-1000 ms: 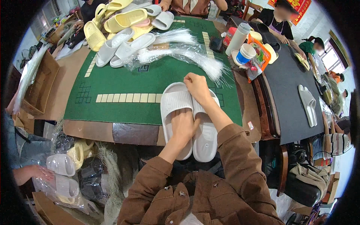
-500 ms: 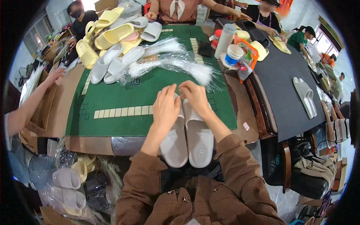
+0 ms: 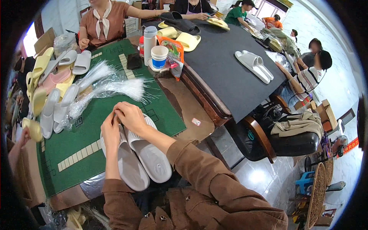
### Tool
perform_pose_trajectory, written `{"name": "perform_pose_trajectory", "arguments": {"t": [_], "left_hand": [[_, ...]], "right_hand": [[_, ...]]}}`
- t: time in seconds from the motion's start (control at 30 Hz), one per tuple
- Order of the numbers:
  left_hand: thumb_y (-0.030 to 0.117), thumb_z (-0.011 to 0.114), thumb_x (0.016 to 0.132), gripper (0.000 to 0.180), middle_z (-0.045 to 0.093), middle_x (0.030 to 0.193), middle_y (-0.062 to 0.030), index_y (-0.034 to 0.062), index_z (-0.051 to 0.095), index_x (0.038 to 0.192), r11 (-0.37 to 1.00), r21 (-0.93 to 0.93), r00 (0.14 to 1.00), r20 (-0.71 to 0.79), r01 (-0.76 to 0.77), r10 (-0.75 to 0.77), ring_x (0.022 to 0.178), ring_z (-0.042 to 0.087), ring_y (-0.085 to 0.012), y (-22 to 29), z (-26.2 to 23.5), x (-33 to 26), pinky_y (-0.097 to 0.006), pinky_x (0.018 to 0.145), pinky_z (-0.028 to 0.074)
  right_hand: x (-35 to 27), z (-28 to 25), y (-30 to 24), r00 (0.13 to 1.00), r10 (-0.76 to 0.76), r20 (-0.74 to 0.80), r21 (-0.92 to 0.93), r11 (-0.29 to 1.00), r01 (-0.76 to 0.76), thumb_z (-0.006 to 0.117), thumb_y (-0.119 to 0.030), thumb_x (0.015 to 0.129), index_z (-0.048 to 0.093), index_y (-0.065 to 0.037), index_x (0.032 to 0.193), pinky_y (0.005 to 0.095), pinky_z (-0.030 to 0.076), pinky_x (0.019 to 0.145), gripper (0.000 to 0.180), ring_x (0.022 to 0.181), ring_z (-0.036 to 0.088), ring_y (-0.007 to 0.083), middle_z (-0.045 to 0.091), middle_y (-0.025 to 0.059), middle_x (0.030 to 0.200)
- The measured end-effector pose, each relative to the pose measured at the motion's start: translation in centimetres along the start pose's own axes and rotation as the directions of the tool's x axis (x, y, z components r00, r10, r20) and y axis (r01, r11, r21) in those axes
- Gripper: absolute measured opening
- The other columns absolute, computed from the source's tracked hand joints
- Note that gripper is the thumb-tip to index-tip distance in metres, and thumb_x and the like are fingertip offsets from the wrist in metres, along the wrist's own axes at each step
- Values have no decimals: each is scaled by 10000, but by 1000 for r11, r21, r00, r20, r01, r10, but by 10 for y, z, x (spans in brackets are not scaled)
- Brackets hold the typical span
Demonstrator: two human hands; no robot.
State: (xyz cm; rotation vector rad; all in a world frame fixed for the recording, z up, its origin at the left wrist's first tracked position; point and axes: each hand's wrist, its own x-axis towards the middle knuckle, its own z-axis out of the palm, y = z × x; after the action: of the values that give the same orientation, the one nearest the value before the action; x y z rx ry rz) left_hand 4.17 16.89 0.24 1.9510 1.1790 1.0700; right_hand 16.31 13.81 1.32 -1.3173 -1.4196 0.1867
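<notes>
A pair of grey slide slippers (image 3: 132,166) lies side by side on the near edge of the green mat (image 3: 161,115), heels toward me. My left hand (image 3: 110,132) and my right hand (image 3: 132,118) meet over the straps at the toe end. Both sets of fingertips are pinched together; anything between them is too small or hidden to make out. Beyond my hands lies a bundle of thin clear plastic strands (image 3: 111,90), partly in clear film. To its left, grey slippers (image 3: 49,113) and yellow slippers (image 3: 43,63) are piled with a pink one (image 3: 56,79).
Pale tiles (image 3: 78,156) line the mat. A tumbler (image 3: 150,46) and a paper cup (image 3: 159,57) stand at its far right. A black-topped table (image 3: 218,73) adjoins, bearing white slippers (image 3: 255,66). Co-workers sit around; one hand at left holds a yellow slipper (image 3: 32,129). A chair (image 3: 283,142) stands right.
The view has swung to the right, so the table appears shifted left. My hands, slightly apart before, now touch at the fingertips. A co-worker's hand at left now holds a yellow slipper.
</notes>
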Motion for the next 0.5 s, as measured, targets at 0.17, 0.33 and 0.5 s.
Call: {"name": "perform_pose_trajectory", "arguments": {"t": [0.17,0.33,0.5], "left_hand": [[54,584,901,240,633,921,-155,-2,662,1121,988,103,993,32,-113,111,720,609,-247,2,16,-2,-361,679,481],[50,629,869,261,606,955,-127,10,659,1126,983,145,994,44,-110,105,698,565,-214,-6,-4,-10,-346,656,472],[157,606,903,258,619,996,-136,11,664,1107,955,229,973,175,-190,152,708,582,-227,5,-5,-9,-350,654,471]], "right_hand": [[23,-31,6,984,-8,-177,48,999,16,607,-126,896,638,-55,892,329,511,682,77,900,630,205,657,69,1023],[64,-145,-30,859,509,59,877,385,-288,531,-119,962,507,-68,976,259,527,632,58,721,613,165,647,120,937],[52,-334,30,695,316,-646,242,948,-206,523,-152,938,576,-57,1054,250,378,610,158,722,476,98,552,21,818]]}}
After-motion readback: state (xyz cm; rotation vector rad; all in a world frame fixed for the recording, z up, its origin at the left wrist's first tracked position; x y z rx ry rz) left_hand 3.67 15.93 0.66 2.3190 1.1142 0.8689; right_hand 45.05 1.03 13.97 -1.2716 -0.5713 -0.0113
